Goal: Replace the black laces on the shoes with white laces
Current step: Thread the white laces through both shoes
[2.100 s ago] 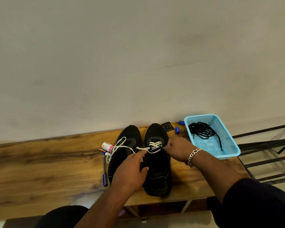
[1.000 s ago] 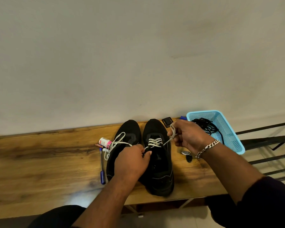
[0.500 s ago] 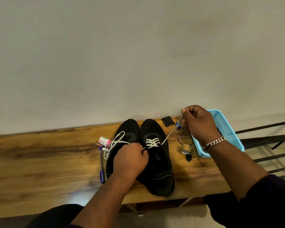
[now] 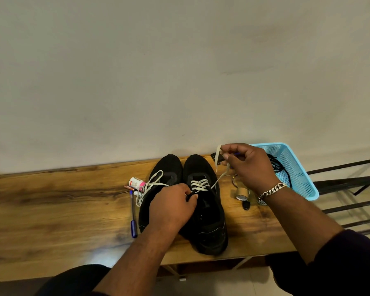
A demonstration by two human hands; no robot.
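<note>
Head view. Right hand [image 4: 250, 167]: raised above the bench, fingers pinched on the free end of the white lace [image 4: 219, 177], which is drawn taut from the right shoe [image 4: 205, 208]. Left hand [image 4: 172, 207]: laid over the shoes, fingers curled at the eyelets; what is gripped cannot be told. Left shoe [image 4: 165, 174]: loosely laced in white. Black laces [image 4: 279, 167]: in the blue basket [image 4: 295, 178]. Wooden bench [image 4: 58, 208]: set against a plain wall [image 4: 179, 71]; a pen [image 4: 133, 214] and a tape roll [image 4: 241, 193] are laid on it.

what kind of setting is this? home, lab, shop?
Probably a home or a casual indoor room, not a lab. A wooden bench stands against a plain painted wall, with household odds and ends on it: a blue plastic basket, a blue pen and a small tape roll.
</note>
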